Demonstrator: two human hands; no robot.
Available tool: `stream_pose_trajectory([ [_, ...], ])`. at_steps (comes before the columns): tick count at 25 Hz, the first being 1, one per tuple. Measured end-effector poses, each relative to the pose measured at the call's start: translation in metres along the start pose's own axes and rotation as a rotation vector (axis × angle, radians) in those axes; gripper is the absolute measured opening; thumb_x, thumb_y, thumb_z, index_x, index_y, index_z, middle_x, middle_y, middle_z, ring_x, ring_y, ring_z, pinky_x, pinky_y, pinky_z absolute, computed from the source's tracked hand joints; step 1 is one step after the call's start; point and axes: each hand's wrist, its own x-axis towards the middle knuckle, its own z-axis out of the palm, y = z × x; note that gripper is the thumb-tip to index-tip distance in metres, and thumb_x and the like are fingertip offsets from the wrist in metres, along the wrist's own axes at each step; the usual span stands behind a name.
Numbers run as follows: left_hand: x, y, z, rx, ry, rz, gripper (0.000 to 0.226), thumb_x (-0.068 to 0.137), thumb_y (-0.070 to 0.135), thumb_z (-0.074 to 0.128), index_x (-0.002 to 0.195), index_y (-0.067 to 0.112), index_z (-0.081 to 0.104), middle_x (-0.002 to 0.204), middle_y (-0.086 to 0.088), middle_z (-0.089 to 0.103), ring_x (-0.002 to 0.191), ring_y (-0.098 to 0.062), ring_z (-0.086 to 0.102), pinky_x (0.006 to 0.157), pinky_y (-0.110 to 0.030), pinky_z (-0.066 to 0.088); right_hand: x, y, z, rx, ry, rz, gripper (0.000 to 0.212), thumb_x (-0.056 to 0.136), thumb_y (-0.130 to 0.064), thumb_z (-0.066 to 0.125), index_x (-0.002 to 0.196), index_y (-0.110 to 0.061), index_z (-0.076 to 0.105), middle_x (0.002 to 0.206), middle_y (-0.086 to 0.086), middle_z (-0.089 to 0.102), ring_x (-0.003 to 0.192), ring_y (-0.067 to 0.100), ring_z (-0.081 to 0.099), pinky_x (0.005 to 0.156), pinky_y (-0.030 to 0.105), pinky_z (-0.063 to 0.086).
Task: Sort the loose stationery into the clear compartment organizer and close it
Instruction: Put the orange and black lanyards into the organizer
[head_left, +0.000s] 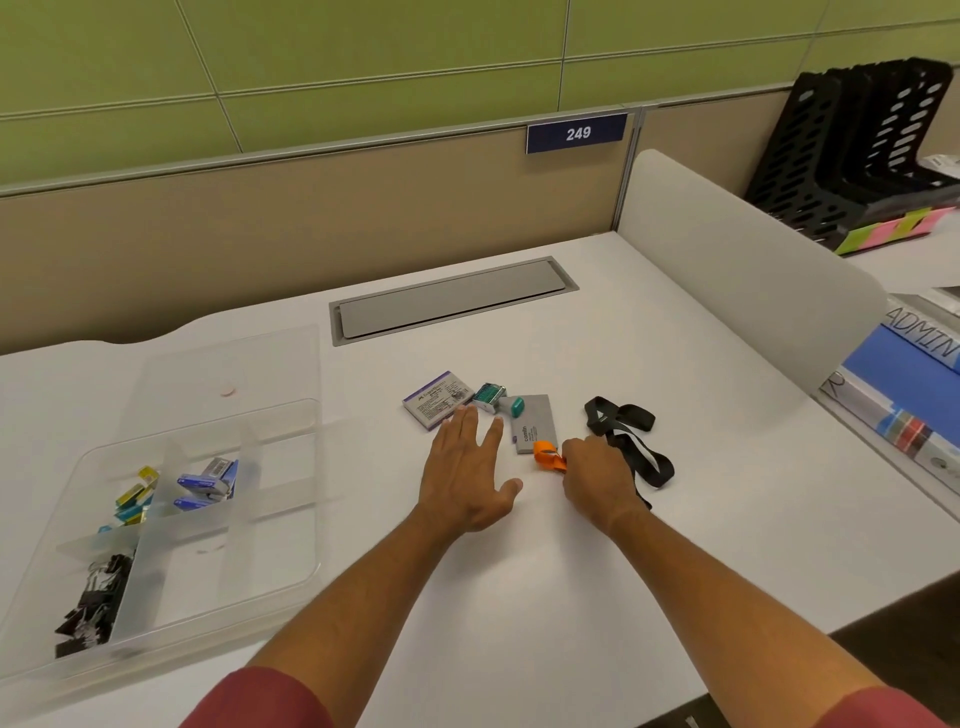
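The clear compartment organizer (291, 577) lies open at the left of the white desk (519, 582), its lid (228, 364) propped behind it. Inside are black binder clips (93, 608), small yellow boxes (136, 493) and blue staple boxes (208, 483). Loose at mid-desk are a purple-edged box (435, 399), a teal stamp (496, 397), a grey card case (535, 422), an orange strap (548, 454) and a black lanyard (631, 436). My left hand (467, 473) lies flat, fingers spread, fingertips by the purple-edged box. My right hand (597, 475) pinches the orange strap, partly covering the lanyard.
A grey cable hatch (452, 301) is set into the desk behind the items. A white divider panel (727, 260) stands at the right, with folders (904, 395) and a black file rack (878, 145) beyond it. The desk's front edge runs at the lower right.
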Motion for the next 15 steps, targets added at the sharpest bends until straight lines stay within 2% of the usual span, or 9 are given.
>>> stream_pose_trajectory([
  [3, 0.005, 0.009, 0.001, 0.0, -0.007, 0.016, 0.09, 0.081, 0.067, 0.039, 0.153, 0.024, 0.007, 0.161, -0.013, -0.001, 0.148, -0.029, -0.004, 0.115, -0.039, -0.003, 0.0, 0.006, -0.004, 0.067, -0.009, 0.025, 0.011, 0.093, -0.013, 0.052, 0.094, -0.009, 0.062, 0.093, 0.012, 0.066, 0.085, 0.026, 0.063, 0.065, 0.03, 0.043],
  [6, 0.011, 0.017, 0.002, -0.012, -0.012, 0.042, 0.09, 0.081, 0.066, 0.04, 0.153, 0.024, 0.006, 0.161, -0.013, 0.001, 0.148, -0.029, -0.002, 0.117, -0.04, 0.0, 0.001, 0.016, -0.011, 0.263, 0.038, 0.08, 0.017, 0.089, -0.014, 0.058, 0.074, -0.008, 0.064, 0.074, 0.012, 0.065, 0.073, 0.027, 0.062, 0.058, 0.029, 0.045],
  [9, 0.019, 0.031, 0.003, -0.019, -0.032, 0.061, 0.088, 0.082, 0.066, 0.042, 0.153, 0.026, 0.008, 0.161, -0.012, 0.003, 0.148, -0.029, 0.0, 0.117, -0.041, 0.002, 0.004, 0.028, -0.027, 0.453, 0.174, 0.132, 0.015, 0.086, -0.018, 0.064, 0.079, -0.008, 0.073, 0.073, 0.007, 0.068, 0.071, 0.022, 0.064, 0.063, 0.031, 0.052],
  [13, 0.032, 0.052, 0.003, -0.049, -0.039, 0.094, 0.086, 0.083, 0.063, 0.045, 0.152, 0.026, 0.011, 0.16, -0.011, 0.011, 0.148, -0.03, 0.007, 0.118, -0.043, 0.008, 0.014, 0.046, -0.054, 0.685, 0.369, 0.149, 0.016, 0.082, -0.027, 0.068, 0.082, -0.012, 0.074, 0.075, 0.003, 0.071, 0.069, 0.016, 0.064, 0.068, 0.033, 0.056],
  [15, 0.04, 0.064, 0.002, -0.079, -0.056, 0.103, 0.086, 0.083, 0.061, 0.047, 0.152, 0.025, 0.01, 0.16, -0.011, 0.013, 0.147, -0.03, 0.01, 0.117, -0.044, 0.012, 0.021, 0.055, -0.068, 0.779, 0.459, 0.173, 0.016, 0.082, -0.029, 0.069, 0.084, -0.015, 0.074, 0.074, -0.005, 0.068, 0.067, 0.01, 0.062, 0.066, 0.025, 0.055],
])
